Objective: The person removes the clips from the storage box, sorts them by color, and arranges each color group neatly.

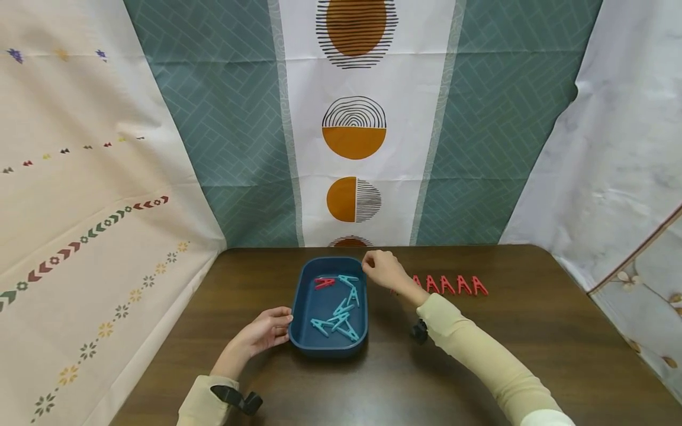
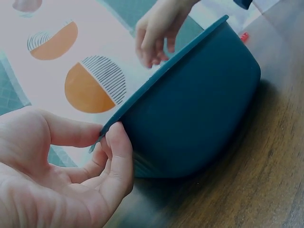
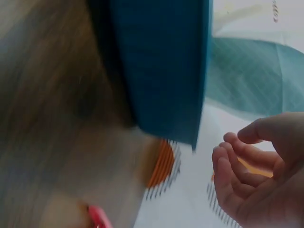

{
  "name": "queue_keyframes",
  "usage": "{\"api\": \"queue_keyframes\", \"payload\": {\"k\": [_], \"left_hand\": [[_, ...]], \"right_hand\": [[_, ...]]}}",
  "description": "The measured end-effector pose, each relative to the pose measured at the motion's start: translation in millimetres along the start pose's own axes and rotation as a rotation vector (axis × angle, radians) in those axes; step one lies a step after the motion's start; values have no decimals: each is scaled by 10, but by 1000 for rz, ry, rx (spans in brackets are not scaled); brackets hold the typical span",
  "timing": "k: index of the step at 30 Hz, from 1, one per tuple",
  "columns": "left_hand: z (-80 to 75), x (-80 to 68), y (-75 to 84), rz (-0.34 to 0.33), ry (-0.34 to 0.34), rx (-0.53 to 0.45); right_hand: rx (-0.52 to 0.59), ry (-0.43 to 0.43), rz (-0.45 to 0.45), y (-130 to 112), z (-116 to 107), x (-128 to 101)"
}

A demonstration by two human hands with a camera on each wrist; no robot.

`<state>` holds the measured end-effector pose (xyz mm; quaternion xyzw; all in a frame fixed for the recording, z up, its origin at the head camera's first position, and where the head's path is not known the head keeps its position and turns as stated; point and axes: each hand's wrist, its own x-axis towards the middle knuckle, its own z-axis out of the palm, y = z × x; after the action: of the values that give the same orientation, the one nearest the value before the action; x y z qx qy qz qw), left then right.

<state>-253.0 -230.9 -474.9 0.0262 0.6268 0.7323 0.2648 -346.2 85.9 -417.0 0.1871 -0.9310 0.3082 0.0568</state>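
A dark blue plastic bin (image 1: pixel 329 352) stands on the table. My left hand (image 1: pixel 269 330) pinches its left rim, thumb above and fingers below, as the left wrist view shows. Inside the bin lie several light blue clothespins (image 1: pixel 341 307) and a red clothespin (image 1: pixel 324 283) near its far end. Over the bin's far right corner hovers my right hand (image 1: pixel 385 269); in the right wrist view its fingers (image 3: pixel 231 178) are loosely bent, with nothing visible in them. Several red clothespins (image 1: pixel 448 284) form a row on the table right of that hand, some partly hidden by the right wrist.
The brown wooden table (image 1: pixel 511 331) ends at a hanging patterned cloth (image 1: pixel 351 195) at the back. Light cloths hang on both sides, a cream one (image 1: pixel 106 236) at the left and a whitish one (image 1: pixel 613 148) at the right. Each wrist wears a black strap (image 1: pixel 234 397).
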Motion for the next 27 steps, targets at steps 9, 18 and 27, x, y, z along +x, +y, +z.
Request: {"api": "queue_keyframes", "payload": {"k": [9,18,27], "left_hand": [[-2,2,-3,2,3,0],[-18,2,-22,-3,29,10],[-2,-15,-1,7,17,2]], "right_hand": [[-103,-253,-82,-308,328,169],[-225,-598,-199,-472,589,340],[-198,-654,-129,-512,781,382]]}}
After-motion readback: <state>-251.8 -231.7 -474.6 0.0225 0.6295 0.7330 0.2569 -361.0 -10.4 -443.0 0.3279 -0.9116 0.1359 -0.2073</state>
